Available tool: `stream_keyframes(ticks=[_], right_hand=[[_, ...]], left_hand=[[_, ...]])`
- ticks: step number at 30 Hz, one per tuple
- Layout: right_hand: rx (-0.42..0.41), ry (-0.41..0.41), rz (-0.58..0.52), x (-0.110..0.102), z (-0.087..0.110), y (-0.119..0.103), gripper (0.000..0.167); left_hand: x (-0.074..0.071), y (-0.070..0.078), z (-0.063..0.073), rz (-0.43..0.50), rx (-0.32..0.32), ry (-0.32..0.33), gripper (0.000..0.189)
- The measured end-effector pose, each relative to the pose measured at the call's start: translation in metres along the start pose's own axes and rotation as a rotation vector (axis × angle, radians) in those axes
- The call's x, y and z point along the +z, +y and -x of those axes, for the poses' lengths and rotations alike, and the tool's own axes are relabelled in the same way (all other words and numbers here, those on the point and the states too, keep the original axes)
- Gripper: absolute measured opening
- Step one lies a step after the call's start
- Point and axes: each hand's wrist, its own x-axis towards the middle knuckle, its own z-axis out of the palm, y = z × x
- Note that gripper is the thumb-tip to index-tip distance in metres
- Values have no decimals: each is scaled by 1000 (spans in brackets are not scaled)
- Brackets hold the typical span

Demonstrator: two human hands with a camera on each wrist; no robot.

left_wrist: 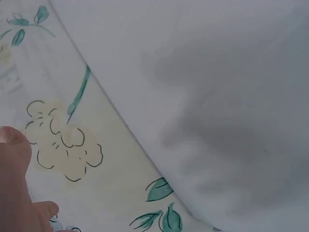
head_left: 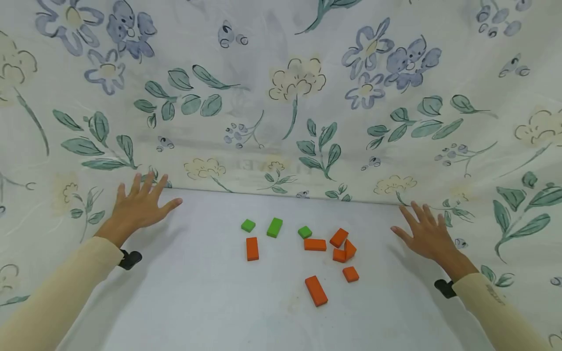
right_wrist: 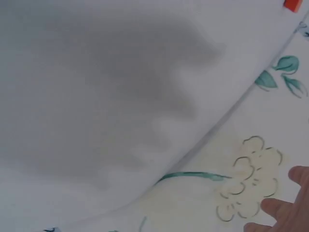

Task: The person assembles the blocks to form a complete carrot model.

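Note:
My left hand [head_left: 139,207] hovers over the left side of the white surface, fingers spread and holding nothing. On the far right, my right hand [head_left: 428,234] is likewise spread, with nothing in it. Between them lie small blocks. A green cube [head_left: 248,225], a longer green block [head_left: 274,227] and another green cube [head_left: 305,232] form a loose row. Nearer the left hand is an orange block [head_left: 252,248]. To the right, an orange block [head_left: 315,244] lies beside a cluster with an orange triangular block [head_left: 350,249]. Closer to me are an orange cube [head_left: 351,274] and a long orange block [head_left: 316,291].
A flower-patterned cloth [head_left: 246,122] rises behind the white surface [head_left: 197,292] and shows on both sides of it. Dark straps circle both wrists. Shadows of the hands fall on the white surface in both wrist views.

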Motion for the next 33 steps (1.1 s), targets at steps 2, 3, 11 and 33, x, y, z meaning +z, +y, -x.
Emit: stream_keyframes(ticks=[2, 3, 11, 33], right_hand=[[-21, 36, -4, -3, 1, -5, 77], [-31, 50, -10, -5, 1, -8, 76], [-91, 81, -52, -16, 5, -40, 77], [-349, 47, -270, -46, 30, -119, 55]], left_hand=[[-3, 3, -1, 22, 11, 14, 105], [-4, 6, -2, 33, 16, 20, 105], [-5, 26, -1, 31, 70, -7, 106], [-4, 90, 15, 34, 230, -1, 80]])
